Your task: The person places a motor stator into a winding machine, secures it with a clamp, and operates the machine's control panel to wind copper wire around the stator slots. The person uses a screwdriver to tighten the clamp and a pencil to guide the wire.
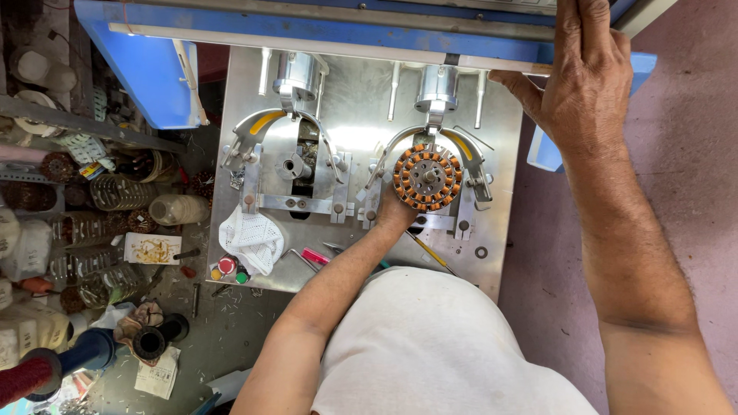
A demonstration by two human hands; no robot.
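The left hand (396,211) pinches a round copper-wound stator (427,178) on the steel machine plate (361,100); the right hand (588,77), fingers pressed together, rests flat on the blue guard bar (346,34).

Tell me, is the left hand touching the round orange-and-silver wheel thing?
Touching. The head view shows the left hand right under the round wound stator, its fingers against the lower rim with no gap.

two hands (396,211), one wound stator (427,178), two spindles (296,75)

Desk: your steel desk (503,253) is carrying two winding fixtures.
Lying on it: white cloth (252,238), coloured caps (227,267), pink tool (315,256), washer (480,252).
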